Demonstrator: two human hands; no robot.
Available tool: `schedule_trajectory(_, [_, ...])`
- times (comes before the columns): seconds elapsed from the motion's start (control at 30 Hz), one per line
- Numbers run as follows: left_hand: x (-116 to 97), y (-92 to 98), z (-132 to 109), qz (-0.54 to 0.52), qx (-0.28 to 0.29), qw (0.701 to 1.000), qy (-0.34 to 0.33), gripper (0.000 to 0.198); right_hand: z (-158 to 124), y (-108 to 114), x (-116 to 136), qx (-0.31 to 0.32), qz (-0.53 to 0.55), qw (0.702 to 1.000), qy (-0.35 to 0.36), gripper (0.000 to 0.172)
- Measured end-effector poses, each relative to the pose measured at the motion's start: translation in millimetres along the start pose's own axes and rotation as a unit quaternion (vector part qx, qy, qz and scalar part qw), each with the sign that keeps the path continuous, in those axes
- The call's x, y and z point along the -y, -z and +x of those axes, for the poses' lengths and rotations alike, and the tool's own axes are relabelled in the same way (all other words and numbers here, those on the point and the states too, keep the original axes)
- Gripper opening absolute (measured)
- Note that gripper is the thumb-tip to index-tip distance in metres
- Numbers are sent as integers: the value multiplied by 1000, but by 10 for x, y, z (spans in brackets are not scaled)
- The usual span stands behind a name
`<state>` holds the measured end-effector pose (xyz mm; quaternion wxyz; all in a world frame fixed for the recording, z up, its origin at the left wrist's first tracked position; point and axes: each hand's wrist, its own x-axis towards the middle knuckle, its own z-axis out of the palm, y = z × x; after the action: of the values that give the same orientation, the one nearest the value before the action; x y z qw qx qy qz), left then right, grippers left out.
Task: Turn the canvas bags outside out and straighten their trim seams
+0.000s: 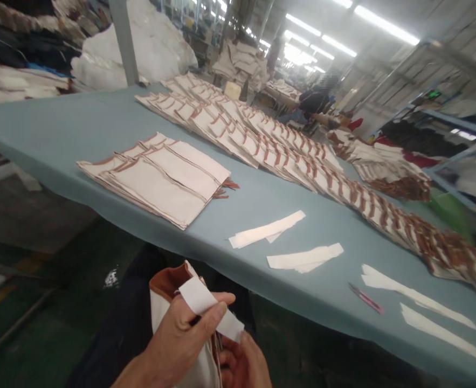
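Note:
Below the table's near edge, my left hand (181,337) pinches a white paper strip (207,307) between thumb and fingers, against a cream fabric piece with a brown top edge (165,288). My right hand (243,364) sits just under the strip's lower end with fingers curled on the fabric and strip. Both hands are closed. The fabric's lower part is hidden behind my hands.
A teal-covered table (80,129) carries a stack of cream pieces (160,178), a long overlapping row of them (286,145), loose white strips (268,230) (304,258) (415,296) and a pink cutter (365,298). A person (316,102) works at the far end. Fabric piles stand at left.

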<state>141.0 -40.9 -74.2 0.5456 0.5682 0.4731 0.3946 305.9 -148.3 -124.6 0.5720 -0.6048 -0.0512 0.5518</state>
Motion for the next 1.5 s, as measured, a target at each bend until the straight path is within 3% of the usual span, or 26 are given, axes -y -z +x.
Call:
schedule_trajectory(0.1, [-100, 64, -18, 85, 62, 994, -34, 34, -52, 49, 234, -116, -115, 970, 179, 47])
schedule_trajectory(0.17, [-229, 74, -9, 120, 114, 984, -63, 33, -101, 28, 499, -115, -189, 937, 270, 40])
schedule_trajectory(0.23, [-374, 59, 19, 119, 173, 974, -84, 33, -147, -78, 772, -24, -227, 915, 333, 30])
schedule_trajectory(0.3, [-499, 36, 49, 105, 230, 963, -94, 33, -173, -261, 978, 135, -269, 881, 364, 21])
schedule_trajectory(0.33, [-546, 28, 58, 101, 252, 958, -94, 34, -178, -364, 1043, 170, -265, 872, 376, 16])
schedule_trajectory(0.5, [-605, 34, 41, 105, 268, 954, -80, 35, -182, -730, 1051, 219, -249, 881, 336, 15])
schedule_trajectory(0.7, [-456, 17, -20, 92, 236, 966, -48, 40, -181, -805, 917, 186, -225, 895, 337, 19])
schedule_trajectory(0.77, [-354, 27, -72, 80, 187, 978, -38, 39, -116, -808, 877, 172, -190, 915, 312, 25])
schedule_trajectory(0.87, [-143, 117, -177, 65, 53, 996, 24, 41, 84, -776, 778, 133, -92, 956, 246, 48])
schedule_trajectory(0.97, [76, 279, -276, 61, -29, 994, 92, 50, 289, -718, 556, 173, -43, 973, 148, 64])
schedule_trajectory(1.07, [226, 430, -357, 72, -55, 989, 114, 58, 344, -675, 226, 236, -61, 968, 57, 72])
schedule_trajectory(1.2, [275, 530, -462, 79, -60, 986, 137, 68, 259, -649, -127, 272, -100, 957, -2, 76])
schedule_trajectory(1.5, [-4, 493, -588, 106, -84, 972, 193, 40, 260, -694, -259, 303, -173, 937, -13, 85])
